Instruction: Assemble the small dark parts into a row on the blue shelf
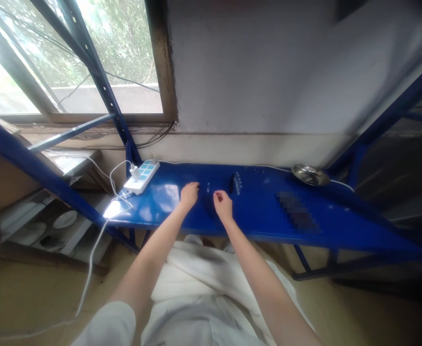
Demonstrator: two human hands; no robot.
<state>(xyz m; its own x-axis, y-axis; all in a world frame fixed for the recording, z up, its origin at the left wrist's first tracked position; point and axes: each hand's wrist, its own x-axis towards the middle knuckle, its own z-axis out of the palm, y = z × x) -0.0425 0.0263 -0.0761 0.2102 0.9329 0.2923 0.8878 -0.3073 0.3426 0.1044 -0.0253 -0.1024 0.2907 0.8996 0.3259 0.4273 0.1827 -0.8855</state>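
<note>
My left hand point(189, 193) is over the blue table point(257, 211) with its fingers curled together. A tiny dark thing shows at its fingertips, too small to name. My right hand point(223, 204) is closed in a pinch a little to the right; whatever it may hold is too small to make out. Between the two hands is a small clear vial-like piece point(208, 187). Just beyond the right hand, a row of small clear vial-like pieces point(237, 183) stands beside a group of small black pieces point(231, 183).
On the left lies a white power strip point(142, 177) with a plug and a white cable point(91, 254). A shiny metal bowl point(310, 175) sits at the back right. A blurred dark patch point(297, 211) lies nearer the front. Blue frame posts point(102, 91) flank the table.
</note>
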